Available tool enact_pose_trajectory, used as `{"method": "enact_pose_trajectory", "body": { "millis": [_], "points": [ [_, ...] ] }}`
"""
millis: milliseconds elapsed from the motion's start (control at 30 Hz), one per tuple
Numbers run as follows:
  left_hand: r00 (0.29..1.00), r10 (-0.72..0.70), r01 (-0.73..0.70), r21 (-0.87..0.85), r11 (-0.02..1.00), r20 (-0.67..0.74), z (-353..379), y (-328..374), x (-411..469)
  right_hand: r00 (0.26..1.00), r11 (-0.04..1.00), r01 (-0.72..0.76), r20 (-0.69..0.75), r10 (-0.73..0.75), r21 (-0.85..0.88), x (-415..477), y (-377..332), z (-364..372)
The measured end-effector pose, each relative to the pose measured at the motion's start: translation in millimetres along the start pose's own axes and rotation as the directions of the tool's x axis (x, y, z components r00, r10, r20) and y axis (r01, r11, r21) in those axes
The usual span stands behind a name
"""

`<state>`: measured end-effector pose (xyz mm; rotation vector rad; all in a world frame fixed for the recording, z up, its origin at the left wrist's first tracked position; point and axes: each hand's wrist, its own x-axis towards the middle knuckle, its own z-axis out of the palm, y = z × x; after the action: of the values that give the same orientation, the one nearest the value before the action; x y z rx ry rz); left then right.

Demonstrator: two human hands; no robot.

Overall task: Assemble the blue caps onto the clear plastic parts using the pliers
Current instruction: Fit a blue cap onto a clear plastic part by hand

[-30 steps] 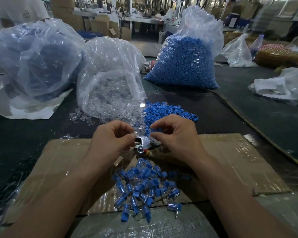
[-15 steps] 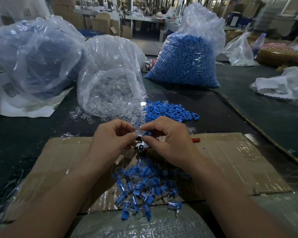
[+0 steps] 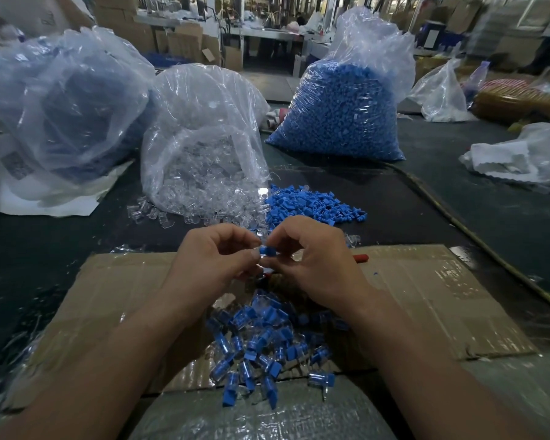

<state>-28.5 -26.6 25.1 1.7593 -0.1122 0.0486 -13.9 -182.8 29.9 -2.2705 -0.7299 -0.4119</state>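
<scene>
My left hand (image 3: pixel 215 258) and my right hand (image 3: pixel 315 265) meet above the cardboard sheet (image 3: pixel 426 296). Between their fingertips is a blue cap (image 3: pixel 266 250), pinched by the right hand. The left fingers pinch a small clear plastic part right against it, mostly hidden. The pliers lie under my hands; only a red handle tip (image 3: pixel 361 258) and a bit of dark metal show. A pile of assembled capped parts (image 3: pixel 264 344) lies on the cardboard toward me. Loose blue caps (image 3: pixel 311 204) and loose clear parts (image 3: pixel 153 212) lie beyond my hands.
An open bag of clear parts (image 3: pixel 204 160) stands behind my hands, a bag of blue caps (image 3: pixel 340 115) at back right, and a large clear bag (image 3: pixel 54 100) at back left. White bags (image 3: pixel 515 160) lie at right on the dark table (image 3: pixel 458 217).
My hands have risen slightly off the pliers and closed together. The right hand has brought a blue cap to the left hand's fingertips.
</scene>
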Motion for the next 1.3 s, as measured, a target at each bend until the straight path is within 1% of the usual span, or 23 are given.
{"method": "enact_pose_trajectory", "body": {
  "millis": [233, 500, 600, 733, 833, 967, 1033, 1200, 1300],
  "points": [
    [0.999, 0.031, -0.029, -0.048, 0.998, 0.04, -1.3, 0.6, -0.4, 0.999, 0.999, 0.045, -0.011, -0.045, 0.006, -1.2, 1.4, -1.4],
    [0.997, 0.042, -0.038, -0.062, 0.997, 0.072, -1.8, 0.7, -1.1, 0.998, 0.998, 0.055, 0.029, -0.056, 0.022, -1.0, 2.9, -1.4],
    [0.998, 0.047, -0.044, -0.058, 0.997, 0.052, -1.3, 1.3, -1.5, 0.997, 0.997, 0.062, 0.042, -0.063, 0.044, -1.1, 1.5, -0.5],
    [0.999, 0.045, -0.042, -0.124, 0.991, 0.026, -2.1, 2.2, -1.0, 0.995, 0.991, 0.103, 0.001, -0.103, 0.088, -0.2, 2.1, -2.2],
    [0.999, 0.02, -0.015, -0.18, 0.984, 0.027, -2.2, 2.4, 0.7, 0.996, 0.986, 0.088, -0.008, -0.088, 0.145, -0.7, 3.5, -2.9],
    [0.995, -0.044, 0.07, -0.31, 0.948, 0.089, -4.4, 3.7, 1.6, 0.997, 0.986, 0.074, -0.046, -0.067, 0.148, -1.3, 3.8, -1.3],
    [0.993, -0.052, 0.087, -0.346, 0.934, 0.109, -5.9, 3.8, 1.6, 0.997, 0.986, 0.059, -0.064, -0.049, 0.159, -1.2, 3.9, -1.4],
    [0.992, -0.043, 0.084, -0.353, 0.932, 0.123, -6.1, 3.4, 2.7, 0.998, 0.973, -0.034, -0.044, 0.046, 0.229, -1.4, 2.2, -0.7],
    [0.991, -0.033, 0.076, -0.35, 0.934, 0.127, -6.5, 1.8, 3.5, 0.998, 0.971, -0.046, -0.039, 0.057, 0.233, -1.8, 1.3, -0.7]
  ]
}}
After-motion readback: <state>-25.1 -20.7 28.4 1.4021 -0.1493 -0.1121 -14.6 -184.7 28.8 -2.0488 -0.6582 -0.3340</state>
